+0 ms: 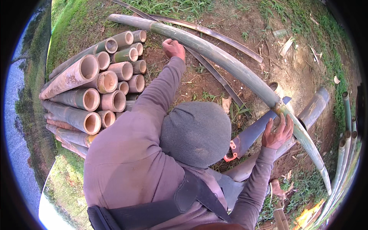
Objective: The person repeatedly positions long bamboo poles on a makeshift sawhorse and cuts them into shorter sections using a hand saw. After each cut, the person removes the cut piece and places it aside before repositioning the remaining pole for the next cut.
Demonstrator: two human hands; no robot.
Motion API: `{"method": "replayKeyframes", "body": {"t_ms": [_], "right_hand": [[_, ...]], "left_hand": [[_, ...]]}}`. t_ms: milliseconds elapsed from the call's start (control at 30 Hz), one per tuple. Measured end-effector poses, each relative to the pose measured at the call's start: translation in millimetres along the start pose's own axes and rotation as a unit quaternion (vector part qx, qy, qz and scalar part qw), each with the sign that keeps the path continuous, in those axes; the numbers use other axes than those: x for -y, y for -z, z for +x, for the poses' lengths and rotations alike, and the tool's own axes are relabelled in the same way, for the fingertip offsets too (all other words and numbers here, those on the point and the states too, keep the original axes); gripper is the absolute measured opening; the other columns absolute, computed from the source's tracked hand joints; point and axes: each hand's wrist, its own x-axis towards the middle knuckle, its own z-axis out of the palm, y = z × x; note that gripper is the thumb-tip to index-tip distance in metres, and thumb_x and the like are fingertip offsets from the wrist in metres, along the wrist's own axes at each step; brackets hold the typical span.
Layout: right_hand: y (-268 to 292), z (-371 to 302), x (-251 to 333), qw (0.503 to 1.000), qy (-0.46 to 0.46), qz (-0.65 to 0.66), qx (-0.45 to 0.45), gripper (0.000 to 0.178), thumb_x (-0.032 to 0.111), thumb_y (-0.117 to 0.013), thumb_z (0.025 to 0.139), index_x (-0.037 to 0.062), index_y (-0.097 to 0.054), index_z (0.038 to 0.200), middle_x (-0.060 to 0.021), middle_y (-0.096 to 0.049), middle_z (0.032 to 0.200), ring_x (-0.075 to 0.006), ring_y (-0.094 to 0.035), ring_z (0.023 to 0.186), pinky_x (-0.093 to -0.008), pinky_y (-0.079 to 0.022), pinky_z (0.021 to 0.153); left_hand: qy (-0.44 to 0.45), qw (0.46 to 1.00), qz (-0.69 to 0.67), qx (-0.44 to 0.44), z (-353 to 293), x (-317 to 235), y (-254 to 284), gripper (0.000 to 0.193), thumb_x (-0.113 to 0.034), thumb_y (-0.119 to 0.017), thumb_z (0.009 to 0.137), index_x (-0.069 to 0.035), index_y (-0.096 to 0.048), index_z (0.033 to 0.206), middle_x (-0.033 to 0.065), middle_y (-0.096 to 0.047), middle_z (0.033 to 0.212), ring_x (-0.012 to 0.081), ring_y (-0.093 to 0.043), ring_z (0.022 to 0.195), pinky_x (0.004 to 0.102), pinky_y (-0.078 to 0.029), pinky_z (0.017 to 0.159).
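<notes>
The long bamboo pole (211,48) lies in front of both hands, its axis running slantwise from beyond the left hand, past the space between the hands, to the right hand and on behind it. The right hand (278,132) is the nearer of the two: its fingers are spread and slightly bent, and their tips appear to rest on the pole just beside a joint. They are laid against it and not wrapped round it, so this is a steadying touch rather than a clasp. From that touch the longer part of the pole reaches forward and left, while a shorter, tapering part runs back and right.

The left hand (174,50) is loosely curled just short of the pole's far part, seemingly apart from it; whether anything sits inside the fingers I cannot tell. A dark split strip (218,74) runs from beside that hand toward the right hand.

A thick bamboo log (314,105) passes under the pole just beyond the right hand, crossing its axis. To the left of the left hand is a stack of cut bamboo lengths (69,80).
</notes>
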Motion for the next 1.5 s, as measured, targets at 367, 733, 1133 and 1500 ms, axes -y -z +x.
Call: {"method": "replayKeyframes", "body": {"t_ms": [367,733,1133,1500], "right_hand": [[-22,-63,61,0.975,-0.03,0.146,0.166,0.041,0.017,-0.079,0.083,0.0104,-0.068,0.122,-0.0093,-0.065,0.127,-0.0324,-0.061,0.12,-0.0471,-0.044,0.106],[-15,-59,28,0.994,-0.105,0.033,0.016,0.059,0.023,-0.082,0.08,0.0148,-0.064,0.135,-0.0107,-0.058,0.137,-0.0333,-0.053,0.13,-0.0517,-0.038,0.111],[-7,50,-41,0.995,-0.016,-0.062,0.078,0.063,0.028,-0.08,0.087,0.0181,-0.056,0.144,-0.0062,-0.06,0.139,-0.03,-0.054,0.135,-0.0588,-0.028,0.121],[-79,-117,-18,0.808,-0.512,0.269,0.112,0.044,0.039,-0.07,0.098,-0.0002,-0.071,0.118,-0.023,-0.072,0.102,-0.0392,-0.069,0.096,-0.0479,-0.053,0.094]], "left_hand": [[-0.537,0.652,0.158,0.511,-116,-26,56,0.029,-0.024,-0.075,0.092,-0.008,-0.069,0.115,0.0134,-0.071,0.101,0.035,-0.068,0.1,0.0485,-0.054,0.092],[0.328,0.727,-0.101,0.595,-153,-37,19,0.091,-0.067,-0.079,0.084,-0.003,-0.052,0.143,0.0141,-0.064,0.134,0.0336,-0.061,0.126,0.0476,-0.045,0.114],[0.257,0.751,-0.277,0.541,-137,-124,-33,0.074,-0.052,-0.077,0.089,-0.009,-0.05,0.143,0.016,-0.062,0.137,0.0359,-0.062,0.127,0.0576,-0.043,0.116],[0.295,0.762,-0.261,0.515,-138,-121,-34,0.066,-0.051,-0.076,0.091,-0.01,-0.054,0.138,0.0129,-0.063,0.136,0.0347,-0.061,0.128,0.0572,-0.046,0.112]]}}
